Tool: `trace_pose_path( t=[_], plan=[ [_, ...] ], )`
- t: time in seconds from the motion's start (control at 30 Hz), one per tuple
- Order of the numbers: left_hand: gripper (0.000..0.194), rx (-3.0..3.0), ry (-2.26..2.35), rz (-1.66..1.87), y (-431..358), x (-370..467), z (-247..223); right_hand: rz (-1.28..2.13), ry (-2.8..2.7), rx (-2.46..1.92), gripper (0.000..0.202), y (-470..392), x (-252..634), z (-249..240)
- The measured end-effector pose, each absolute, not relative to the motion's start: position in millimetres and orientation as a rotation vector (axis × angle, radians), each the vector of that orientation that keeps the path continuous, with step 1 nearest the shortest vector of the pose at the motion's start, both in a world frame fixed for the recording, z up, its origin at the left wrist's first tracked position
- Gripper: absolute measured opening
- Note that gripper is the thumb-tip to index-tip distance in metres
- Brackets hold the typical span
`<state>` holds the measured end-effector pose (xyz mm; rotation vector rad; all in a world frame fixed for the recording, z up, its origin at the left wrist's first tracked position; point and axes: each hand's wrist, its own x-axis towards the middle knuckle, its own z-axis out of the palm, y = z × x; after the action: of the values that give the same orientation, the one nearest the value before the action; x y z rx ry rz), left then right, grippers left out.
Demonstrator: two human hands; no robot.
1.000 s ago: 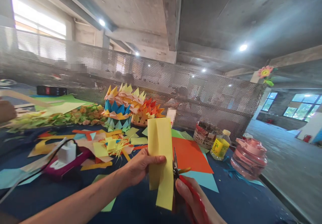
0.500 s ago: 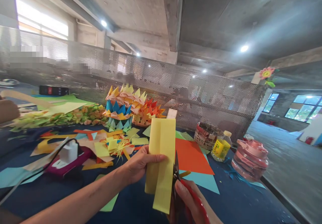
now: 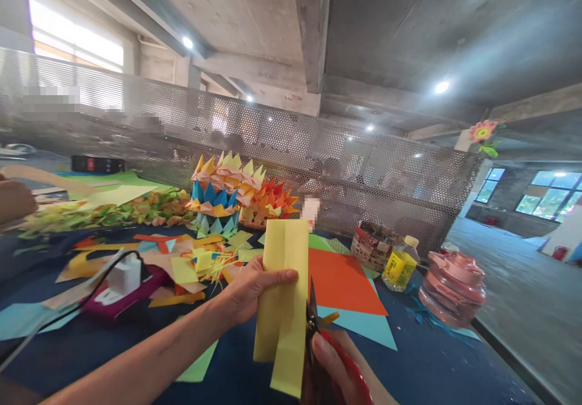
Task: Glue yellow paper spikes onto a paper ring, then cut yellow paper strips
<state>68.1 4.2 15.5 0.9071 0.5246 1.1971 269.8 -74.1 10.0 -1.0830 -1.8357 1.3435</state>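
Observation:
A tall sheet of yellow paper (image 3: pixel 285 247), creased lengthwise and cut into two strips at its lower end, stands upright in front of me. My left hand (image 3: pixel 257 287) pinches it from the left, thumb across the front. In my right hand (image 3: pixel 339 362) are scissors (image 3: pixel 313 320) with red handles, blades pointing up at the paper's right edge. Whether the blades touch the paper I cannot tell. Behind the hands lie an orange sheet (image 3: pixel 343 281) and a light blue sheet (image 3: pixel 359 326) on the dark blue table.
Folded-paper crowns (image 3: pixel 213 202) stand at the back beside a heap of small green folded pieces (image 3: pixel 127 208). Paper scraps (image 3: pixel 182 271) and a purple power strip (image 3: pixel 122 299) lie left. On the right are a yellow-labelled bottle (image 3: pixel 400 265), a pink jug (image 3: pixel 452 290) and a basket (image 3: pixel 373 244).
The yellow paper, my left hand and the scissors have shifted a little to the left and slightly down. Both grips stay the same.

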Motion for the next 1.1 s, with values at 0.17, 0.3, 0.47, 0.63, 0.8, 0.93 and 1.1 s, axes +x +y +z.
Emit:
trace_pose_path(
  t=[0.17, 0.3, 0.47, 0.63, 0.8, 0.93, 1.1],
  plan=[
    [0.034, 0.898, 0.516, 1.180, 4.8, 70.5, 11.9, 1.463, -1.768, -1.094, 0.055, -69.5, 266.8, 12.9],
    [0.032, 0.878, 0.508, 1.173, 1.5, 73.8, 10.2, 1.396, -1.731, -1.102, 0.069, -70.7, 268.9, 5.9],
    [0.030, 0.860, 0.495, 1.167, -1.8, 76.3, 9.5, 1.379, -1.650, -1.163, 0.055, -69.1, 264.6, 1.3],
    [0.031, 0.881, 0.511, 1.185, -1.4, 74.4, 11.5, 1.394, -1.715, -1.115, 0.064, -71.1, 255.9, 3.3],
    [0.033, 0.920, 0.523, 1.205, 3.0, 72.0, 12.9, 1.367, -1.707, -1.110, 0.072, -76.2, 256.1, 3.8],
    [0.033, 0.923, 0.528, 1.212, 3.1, 72.2, 10.6, 1.350, -1.699, -1.123, 0.074, -76.5, 257.1, 3.6],
    [0.030, 0.947, 0.496, 1.152, -3.6, 76.5, 6.7, 1.308, -1.660, -1.144, 0.070, -74.3, 257.0, 6.1]
  ],
)
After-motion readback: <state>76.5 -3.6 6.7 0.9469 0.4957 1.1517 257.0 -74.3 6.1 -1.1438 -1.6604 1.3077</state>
